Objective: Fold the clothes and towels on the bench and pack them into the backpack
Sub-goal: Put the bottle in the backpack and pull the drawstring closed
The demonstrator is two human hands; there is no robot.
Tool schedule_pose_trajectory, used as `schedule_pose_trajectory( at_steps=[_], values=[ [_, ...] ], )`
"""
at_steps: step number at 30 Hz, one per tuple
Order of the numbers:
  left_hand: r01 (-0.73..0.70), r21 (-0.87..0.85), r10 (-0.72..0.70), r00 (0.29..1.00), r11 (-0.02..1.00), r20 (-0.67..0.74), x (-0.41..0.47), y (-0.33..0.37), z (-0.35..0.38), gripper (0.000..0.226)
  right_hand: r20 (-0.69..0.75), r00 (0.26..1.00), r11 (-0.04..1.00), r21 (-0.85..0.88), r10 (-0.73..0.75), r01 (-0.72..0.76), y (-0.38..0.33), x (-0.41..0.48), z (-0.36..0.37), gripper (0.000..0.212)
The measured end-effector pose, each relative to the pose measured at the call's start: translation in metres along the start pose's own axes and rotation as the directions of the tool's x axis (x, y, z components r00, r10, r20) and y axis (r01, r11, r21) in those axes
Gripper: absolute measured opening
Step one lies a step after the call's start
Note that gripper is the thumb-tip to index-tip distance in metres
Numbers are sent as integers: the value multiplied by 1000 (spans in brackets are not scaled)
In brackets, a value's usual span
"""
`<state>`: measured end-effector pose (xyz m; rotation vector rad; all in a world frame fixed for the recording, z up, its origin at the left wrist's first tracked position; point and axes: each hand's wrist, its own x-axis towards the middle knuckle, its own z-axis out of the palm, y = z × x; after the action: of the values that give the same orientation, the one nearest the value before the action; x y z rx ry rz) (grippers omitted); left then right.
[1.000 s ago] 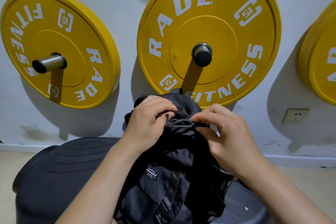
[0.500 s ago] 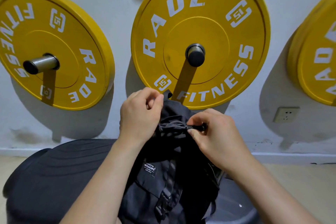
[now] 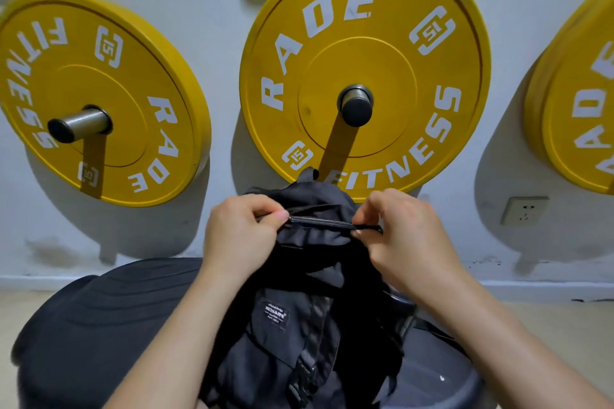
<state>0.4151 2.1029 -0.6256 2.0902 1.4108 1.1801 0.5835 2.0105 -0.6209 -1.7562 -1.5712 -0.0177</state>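
Backpack point(image 3: 299, 325): black, upright on the desk point(image 3: 99, 325), centre of view, top towards the far wall point(image 3: 216, 26). Its top loop overlaps the lower rim of the middle plate point(image 3: 365, 60) in this view; whether they touch, cannot tell.

Left hand point(image 3: 239, 236): grip clamped, thumb and curled fingers pinching the left end of a dark strip point(image 3: 322, 222) across the backpack's top. Zip or cord, cannot tell.
Right hand point(image 3: 408, 242): grip clamped on the right end of the same strip, whose tip pokes out past the fingers. Strip runs taut and near level between the two hands.

Edges and room: the desk's dark padded top spreads bare to the left of the backpack, and its rounded left edge falls away to the floor point(image 3: 548, 315). To the right, a grey rounded surface point(image 3: 432, 375) lies close beside the backpack; what it is, cannot tell. Both forearms come in from the near edge, either side of the backpack.

Surface and room: pale wall, scuffed low down, light skirting at its foot, beige floor. A wall socket point(image 3: 524, 209) sits at far right.

Counts: yellow plates 3 (left plate point(image 3: 99, 96), middle, and right plate point(image 3: 578, 103), which is cut by the frame); metal pegs seen 2; socket 1; backpack 1, with one white-lettered label point(image 3: 275, 315) and one buckle point(image 3: 304, 372) on its front; hands 2.
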Motion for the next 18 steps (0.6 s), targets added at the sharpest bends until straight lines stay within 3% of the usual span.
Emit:
schedule_pose_trajectory(
  at_steps=[3,6,10,13,16,18],
  values=[
    [5,62,-8,999,998,43,-4,2,0,21,47,997,989,-137,69,-62,6,4,-10,19],
    [10,28,-12,999,1000,50,-8,3,3,25,76,997,960,-281,13,8,-1,6,-14,13],
    [26,-112,-25,1000,993,9,-5,-5,2,18,93,969,943,-224,-229,244,-32,6,5,20],
    [-68,-140,63,997,988,-37,-12,0,-4,11,167,968,962,-168,-190,217,-39,26,16,30],
    [-146,-130,137,988,981,-74,-15,-4,-9,12,279,953,985,-94,-116,148,-39,51,9,10],
    [-222,-95,213,972,971,-97,-17,-8,-9,9,371,923,988,-67,-105,140,-43,60,11,10]
  ],
)
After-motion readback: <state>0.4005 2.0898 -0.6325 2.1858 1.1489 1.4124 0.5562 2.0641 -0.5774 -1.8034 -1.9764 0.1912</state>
